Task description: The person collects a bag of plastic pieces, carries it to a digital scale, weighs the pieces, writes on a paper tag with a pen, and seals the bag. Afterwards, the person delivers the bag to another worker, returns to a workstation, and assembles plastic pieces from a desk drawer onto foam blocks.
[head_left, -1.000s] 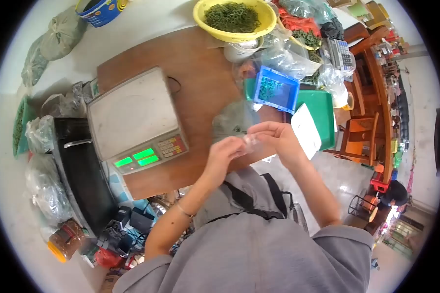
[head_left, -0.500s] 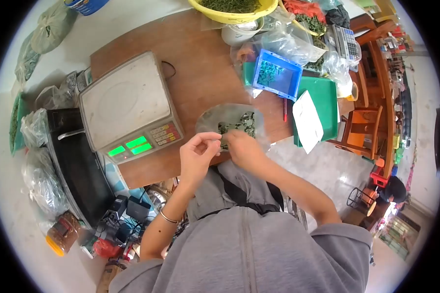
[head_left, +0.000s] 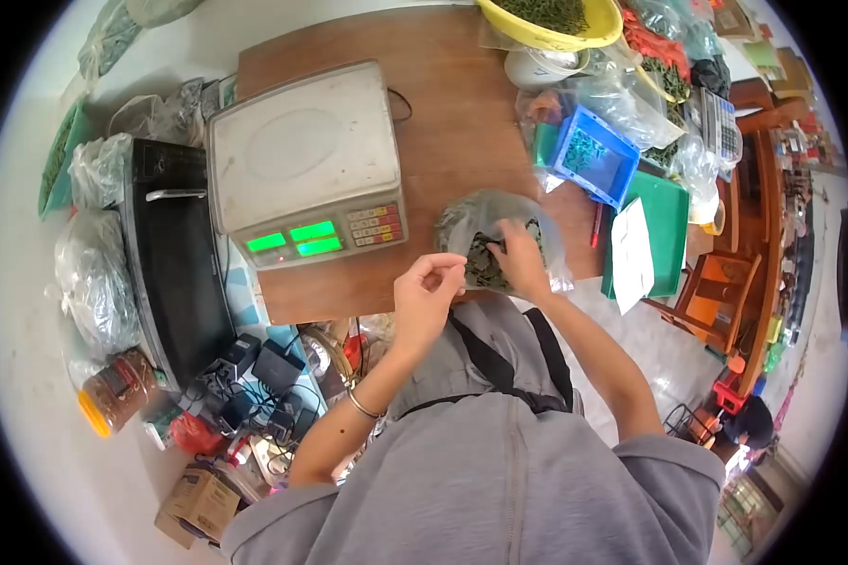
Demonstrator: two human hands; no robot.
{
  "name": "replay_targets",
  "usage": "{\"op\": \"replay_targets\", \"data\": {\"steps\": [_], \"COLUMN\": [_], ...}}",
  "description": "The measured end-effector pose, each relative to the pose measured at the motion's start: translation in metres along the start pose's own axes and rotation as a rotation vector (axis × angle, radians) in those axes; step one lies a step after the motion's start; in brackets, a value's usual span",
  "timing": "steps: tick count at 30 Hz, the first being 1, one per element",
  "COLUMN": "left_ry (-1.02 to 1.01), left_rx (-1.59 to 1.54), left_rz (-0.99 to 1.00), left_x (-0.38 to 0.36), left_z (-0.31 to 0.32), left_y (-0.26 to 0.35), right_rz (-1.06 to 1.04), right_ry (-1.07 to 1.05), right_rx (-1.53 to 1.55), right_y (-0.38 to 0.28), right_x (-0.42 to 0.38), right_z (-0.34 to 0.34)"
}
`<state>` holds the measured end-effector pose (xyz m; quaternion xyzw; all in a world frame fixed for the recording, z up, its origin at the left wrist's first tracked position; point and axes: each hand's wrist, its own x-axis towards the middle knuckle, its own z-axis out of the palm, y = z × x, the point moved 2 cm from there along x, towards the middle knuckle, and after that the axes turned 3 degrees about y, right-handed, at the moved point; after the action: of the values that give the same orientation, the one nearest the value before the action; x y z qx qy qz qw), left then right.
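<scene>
A clear plastic bag [head_left: 553, 247], its mouth spread wide, lies at the near edge of the brown table and holds dark green flat pieces [head_left: 483, 270], several of them, too small to name. My right hand [head_left: 520, 261] reaches down into the bag, thumb and forefinger apart over the pieces; its other fingertips are partly hidden. At the bag's near left rim, my left hand [head_left: 429, 294] is closed in a pinch, thumb against fingers. What it pinches, if anything, is too small to make out.
Left of the bag stands a weighing scale [head_left: 306, 155] with lit green displays. To the right are a blue tray [head_left: 612, 174] of small teal pieces, a green tray [head_left: 669, 231] with white paper [head_left: 633, 254], and a red pen [head_left: 596, 226]. A yellow basin [head_left: 584, 36] sits behind.
The view has shifted, so the table things appear further right and higher. My right hand has moved away from my left hand and deeper over the pieces in the bag; my left hand stays pinched.
</scene>
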<state>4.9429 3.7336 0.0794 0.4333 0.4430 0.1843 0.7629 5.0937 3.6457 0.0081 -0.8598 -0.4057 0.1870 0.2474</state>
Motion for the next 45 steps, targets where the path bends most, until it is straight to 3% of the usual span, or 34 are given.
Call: {"op": "replay_targets", "data": {"steps": [4,6,7,9,11,13,19,21,23,25,27,28,31,34,37,40,41,42,45], "left_ry": [0.001,0.109,0.098,0.118,0.073,-0.140,-0.289,-0.295,-0.210,-0.252,-0.252,-0.290,-0.344,-0.373,-0.409,-0.441,-0.475,-0.419,-0.372], "left_rx": [0.030,0.324,0.321,0.611,0.565,0.240,0.216,0.229,0.293,0.275,0.140,0.060,-0.206,-0.264,-0.262,-0.216,-0.145,-0.272,-0.462], "left_rz": [0.001,0.340,0.339,0.643,0.693,0.465,0.319,0.285,0.333,0.278,0.132,0.089,-0.087,-0.192,-0.060,-0.069,-0.083,-0.140,-0.292], "left_x": [-0.003,-0.009,-0.009,-0.012,-0.011,-0.007,0.000,0.005,0.013,0.014,0.014,0.013,0.000,-0.004,-0.005,0.000,0.004,0.011,0.026], "left_z": [0.000,0.004,0.007,0.015,0.027,0.040,0.062,0.059,0.056,0.058,0.061,0.064,0.075,0.072,0.074,0.077,0.078,0.080,0.073], "left_y": [0.000,0.013,0.018,0.032,0.036,0.031,0.024,0.015,0.003,0.004,0.005,0.007,0.034,0.051,0.074,0.080,0.081,0.074,0.054], "right_rz": [-0.018,0.536,0.542,0.602,0.663,0.720,0.735,0.840,0.791,0.775,0.624,0.510,0.446,0.465,0.447,0.370,0.417,0.464,0.635], "right_ry": [0.107,-0.108,-0.099,-0.178,-0.172,-0.162,-0.114,-0.109,-0.146,-0.125,-0.275,-0.320,-0.340,-0.357,-0.377,-0.438,-0.377,-0.310,-0.268], "right_rx": [0.138,0.512,0.508,0.689,0.774,0.862,0.958,1.309,1.604,1.684,1.897,1.924,2.020,2.014,2.012,1.906,2.018,2.128,2.004], "right_y": [0.004,0.007,0.008,0.011,0.013,0.015,0.019,0.014,0.015,0.003,-0.016,-0.026,-0.059,-0.082,-0.096,-0.101,-0.100,-0.099,-0.097], "right_x": [-0.006,-0.011,-0.012,-0.016,-0.021,-0.025,-0.032,-0.034,-0.039,-0.042,-0.041,-0.040,-0.037,-0.039,-0.039,-0.035,-0.033,-0.032,-0.028], "right_z": [-0.019,-0.031,-0.037,-0.045,-0.049,-0.052,-0.061,-0.063,-0.065,-0.074,-0.083,-0.088,-0.101,-0.113,-0.120,-0.118,-0.118,-0.117,-0.111]}}
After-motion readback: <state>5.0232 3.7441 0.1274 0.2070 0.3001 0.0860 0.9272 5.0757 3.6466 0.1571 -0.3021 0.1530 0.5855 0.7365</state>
